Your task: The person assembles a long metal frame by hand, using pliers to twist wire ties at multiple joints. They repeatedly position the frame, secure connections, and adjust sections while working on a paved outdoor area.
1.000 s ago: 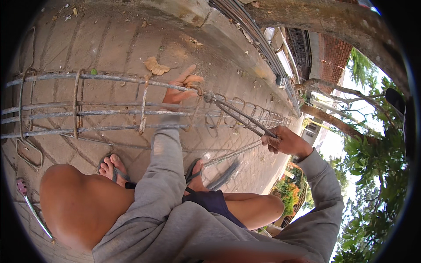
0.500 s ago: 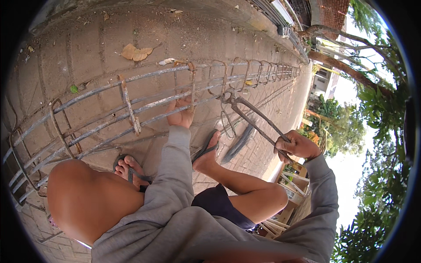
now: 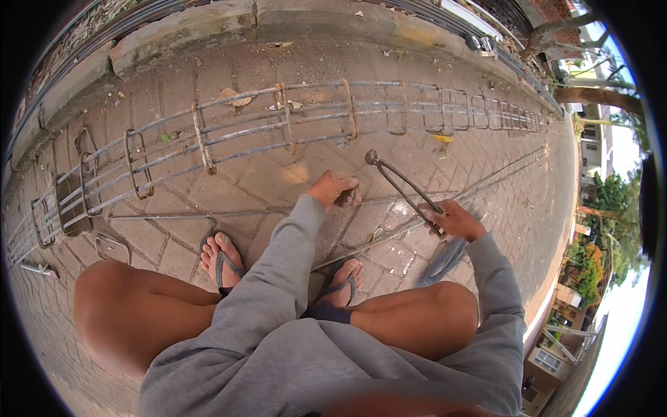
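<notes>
Gripping a loose steel rod (image 3: 389, 202) on the paving, the left hand (image 3: 333, 189) stays closed around it. The right hand (image 3: 455, 219) is clenched on the long pincer handles (image 3: 403, 186); jaws slipping off could nip nearby fingers.

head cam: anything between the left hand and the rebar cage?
In the head view, only bare brick paving lies between the left hand, which grips a loose steel bar, and the rebar cage.

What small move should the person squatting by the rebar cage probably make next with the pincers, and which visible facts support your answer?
Probably swing the pincers back down toward the rebar cage. The right hand holds them by the handle ends, head raised off the paving and apart from the steel. The left hand grips a loose rod lying in front of the cage, so the tool's head touches nothing it could work on.
</notes>
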`<action>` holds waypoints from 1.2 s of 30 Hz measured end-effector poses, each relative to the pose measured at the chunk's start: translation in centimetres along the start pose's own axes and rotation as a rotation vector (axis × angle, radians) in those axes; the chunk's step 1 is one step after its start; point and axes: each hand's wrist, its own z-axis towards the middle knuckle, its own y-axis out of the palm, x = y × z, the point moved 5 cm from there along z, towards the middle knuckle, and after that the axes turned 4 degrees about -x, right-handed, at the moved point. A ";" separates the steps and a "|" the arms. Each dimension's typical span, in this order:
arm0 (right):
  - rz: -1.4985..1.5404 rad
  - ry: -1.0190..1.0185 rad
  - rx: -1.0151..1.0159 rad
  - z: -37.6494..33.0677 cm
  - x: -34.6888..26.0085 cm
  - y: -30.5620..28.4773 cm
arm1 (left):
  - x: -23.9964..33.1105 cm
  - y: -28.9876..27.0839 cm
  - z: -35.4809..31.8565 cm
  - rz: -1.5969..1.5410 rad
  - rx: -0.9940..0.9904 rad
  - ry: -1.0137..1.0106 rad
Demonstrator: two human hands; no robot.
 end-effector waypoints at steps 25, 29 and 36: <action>0.782 -0.709 0.308 8.5 -5.0 10.1 | 7.4 6.3 -10.0 0.427 0.701 0.671; 1.451 -0.676 0.168 8.5 -5.5 14.8 | 4.9 7.4 -10.7 0.124 0.748 0.846; -0.348 -0.817 0.590 6.0 -7.7 17.0 | 7.8 2.8 -16.2 0.423 0.802 0.870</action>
